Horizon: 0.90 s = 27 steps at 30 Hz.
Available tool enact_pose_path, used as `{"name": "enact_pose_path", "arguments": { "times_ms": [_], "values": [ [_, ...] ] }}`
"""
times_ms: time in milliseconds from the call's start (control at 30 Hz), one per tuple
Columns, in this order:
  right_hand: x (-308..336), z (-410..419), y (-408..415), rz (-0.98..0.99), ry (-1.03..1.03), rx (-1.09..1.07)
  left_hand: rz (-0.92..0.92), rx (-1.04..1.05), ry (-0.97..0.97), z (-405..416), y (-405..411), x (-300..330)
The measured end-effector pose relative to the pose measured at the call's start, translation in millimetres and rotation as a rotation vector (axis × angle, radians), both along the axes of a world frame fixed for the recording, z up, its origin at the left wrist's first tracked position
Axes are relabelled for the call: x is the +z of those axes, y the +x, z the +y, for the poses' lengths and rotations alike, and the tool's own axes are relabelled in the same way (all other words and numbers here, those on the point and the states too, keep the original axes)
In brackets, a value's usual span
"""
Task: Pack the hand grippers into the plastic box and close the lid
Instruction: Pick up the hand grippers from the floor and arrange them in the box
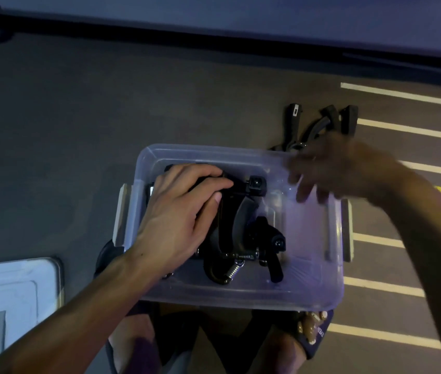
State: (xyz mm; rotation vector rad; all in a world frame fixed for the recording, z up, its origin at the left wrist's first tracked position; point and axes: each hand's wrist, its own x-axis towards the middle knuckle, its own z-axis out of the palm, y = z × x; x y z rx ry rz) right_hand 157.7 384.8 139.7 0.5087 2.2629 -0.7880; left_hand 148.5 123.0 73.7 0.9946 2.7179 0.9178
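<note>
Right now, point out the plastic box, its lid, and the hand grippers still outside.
plastic box (241, 299), head view, bare near wall.
lid (11, 287), head view, top face, lower left.
hand grippers outside (293, 125), head view, black handle beyond the box.

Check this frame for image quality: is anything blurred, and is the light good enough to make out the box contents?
Head view: dim, bluish light overall; the right hand is smeared by motion blur, its fingers indistinct; the left hand is sharp, resting on the hand grippers inside the plastic box. Those read as dark shapes with springs visible; the grippers on the floor are partly hidden. Wide-angle bending shows at the edges.
</note>
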Motion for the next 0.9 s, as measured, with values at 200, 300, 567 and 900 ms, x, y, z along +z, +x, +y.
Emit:
{"name": "enact_pose_path", "arguments": {
  "times_ms": [200,300,567,900],
  "values": [
    [-67.3,60.4,-78.5,0.361,0.296,-0.163,0.061,0.035,0.069,16.7,-31.5,2.3],
    [-106.8,75.8,-106.2,0.256,0.366,-0.151,0.085,0.036,0.051,24.9,-49.8,3.1],
    [-156.7,83.0,-137.5,0.075,0.559,-0.199,0.052,0.023,0.031,37.3,-79.7,-5.7],
    [-124.3,100.2,-127.9,0.325,0.311,-0.285,0.047,0.011,0.028,37.5,-75.6,-5.5]
  ]
}}
